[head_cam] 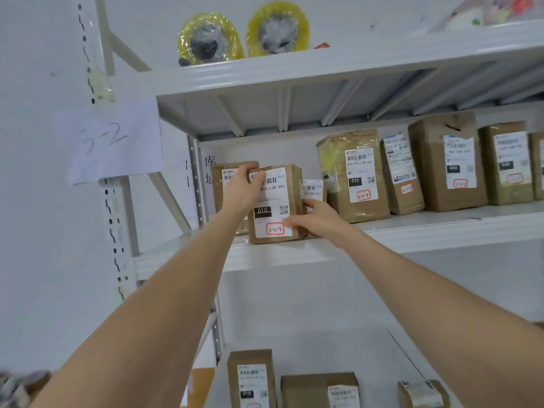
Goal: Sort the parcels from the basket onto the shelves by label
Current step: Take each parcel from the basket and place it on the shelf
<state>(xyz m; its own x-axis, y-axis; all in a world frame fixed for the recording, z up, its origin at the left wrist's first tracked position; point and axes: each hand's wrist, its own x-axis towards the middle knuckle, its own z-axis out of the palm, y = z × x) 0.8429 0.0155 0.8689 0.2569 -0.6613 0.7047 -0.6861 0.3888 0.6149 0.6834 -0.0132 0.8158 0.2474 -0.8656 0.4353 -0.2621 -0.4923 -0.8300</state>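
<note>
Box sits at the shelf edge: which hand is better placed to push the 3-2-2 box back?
Probably left: the left hand grips the 3-2-2 box at its top, thumb on the front; the right hand pinches its lower right corner.

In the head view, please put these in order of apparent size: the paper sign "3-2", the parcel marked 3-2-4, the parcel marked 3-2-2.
1. paper sign, clearly largest, though possibly nearer the camera.
2. parcel marked 3-2-4.
3. parcel marked 3-2-2, partly covered by the left hand and right hand.
</note>
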